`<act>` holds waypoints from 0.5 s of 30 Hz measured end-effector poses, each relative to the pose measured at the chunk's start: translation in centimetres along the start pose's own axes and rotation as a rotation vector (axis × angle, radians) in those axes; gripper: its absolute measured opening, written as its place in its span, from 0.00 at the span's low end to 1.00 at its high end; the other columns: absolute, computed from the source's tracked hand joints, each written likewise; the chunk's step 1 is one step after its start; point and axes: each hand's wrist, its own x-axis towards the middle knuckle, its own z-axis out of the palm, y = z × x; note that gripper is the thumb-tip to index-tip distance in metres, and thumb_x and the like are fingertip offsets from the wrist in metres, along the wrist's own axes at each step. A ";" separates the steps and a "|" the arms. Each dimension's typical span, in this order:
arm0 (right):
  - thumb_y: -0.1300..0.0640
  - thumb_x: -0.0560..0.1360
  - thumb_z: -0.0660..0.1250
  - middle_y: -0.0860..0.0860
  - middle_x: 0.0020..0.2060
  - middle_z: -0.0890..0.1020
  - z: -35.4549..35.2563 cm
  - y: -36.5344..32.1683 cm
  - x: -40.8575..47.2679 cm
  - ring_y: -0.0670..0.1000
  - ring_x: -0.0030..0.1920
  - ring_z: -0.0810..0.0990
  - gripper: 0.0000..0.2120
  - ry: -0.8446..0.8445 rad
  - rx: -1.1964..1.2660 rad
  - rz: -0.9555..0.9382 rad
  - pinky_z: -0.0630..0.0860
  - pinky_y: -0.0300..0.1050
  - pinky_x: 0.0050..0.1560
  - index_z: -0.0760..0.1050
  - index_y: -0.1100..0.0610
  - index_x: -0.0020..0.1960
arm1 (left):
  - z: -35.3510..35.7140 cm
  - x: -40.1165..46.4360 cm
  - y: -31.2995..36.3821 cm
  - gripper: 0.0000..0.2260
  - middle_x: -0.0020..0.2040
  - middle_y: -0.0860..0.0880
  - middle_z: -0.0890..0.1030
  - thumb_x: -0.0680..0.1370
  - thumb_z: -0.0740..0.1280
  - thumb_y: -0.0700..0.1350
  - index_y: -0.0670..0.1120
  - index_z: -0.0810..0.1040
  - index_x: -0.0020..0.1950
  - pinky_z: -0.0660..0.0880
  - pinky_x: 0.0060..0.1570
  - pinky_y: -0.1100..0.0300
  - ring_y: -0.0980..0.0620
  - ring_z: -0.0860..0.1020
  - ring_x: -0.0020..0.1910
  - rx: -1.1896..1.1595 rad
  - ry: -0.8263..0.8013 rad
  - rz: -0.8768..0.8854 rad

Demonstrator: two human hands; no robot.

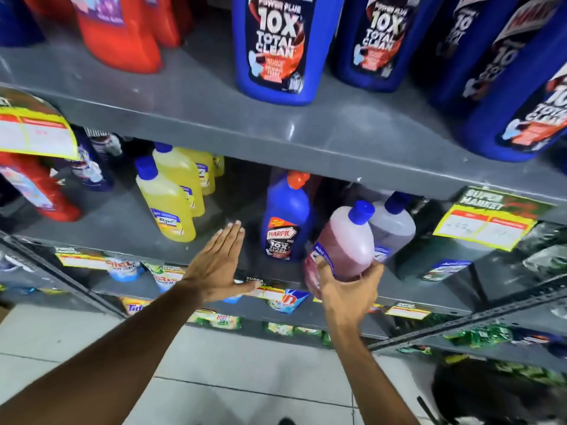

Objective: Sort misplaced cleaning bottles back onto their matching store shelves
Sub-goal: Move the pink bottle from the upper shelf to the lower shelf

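Four large blue bottles (273,47) stand on the upper shelf (214,118) with two red ones (122,32). Below: three yellow bottles (167,200), one small blue bottle (285,222), one pink bottle (346,243), one grey bottle (394,225). Two hands (217,262).

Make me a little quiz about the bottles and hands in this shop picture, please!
1. What colour is the liquid in the bottle that the right hand holds?
2. True or false: the left hand grips a yellow bottle.
3. The small Harpic bottle stands: A) on the floor, B) on the middle shelf, C) in a basket.

Key: 1. pink. 2. false, it is open and empty. 3. B.
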 end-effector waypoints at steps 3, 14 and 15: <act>0.54 0.63 0.86 0.46 0.49 0.84 1.2 0.5 0.6 0.44 0.46 0.86 0.33 0.048 0.006 0.041 0.81 0.41 0.52 0.71 0.52 0.60 | 0.6 1.3 -0.5 0.61 0.86 0.36 0.43 0.72 0.48 0.83 0.35 0.44 0.84 0.42 0.84 0.49 0.41 0.44 0.86 -0.018 -0.045 0.006; 0.52 0.64 0.86 0.48 0.53 0.82 3.4 1.1 1.5 0.54 0.51 0.84 0.35 0.032 -0.012 -0.037 0.78 0.42 0.52 0.66 0.45 0.60 | 3.4 2.5 -0.7 0.63 0.86 0.37 0.45 0.70 0.47 0.86 0.36 0.45 0.85 0.47 0.84 0.46 0.41 0.45 0.86 -0.073 -0.055 -0.049; 0.52 0.64 0.86 0.48 0.53 0.82 3.4 1.1 1.4 0.53 0.51 0.84 0.35 0.021 -0.009 -0.041 0.80 0.43 0.53 0.66 0.44 0.60 | 3.5 2.5 -0.7 0.63 0.86 0.37 0.45 0.70 0.47 0.86 0.36 0.45 0.85 0.47 0.84 0.46 0.41 0.45 0.86 -0.072 -0.047 -0.050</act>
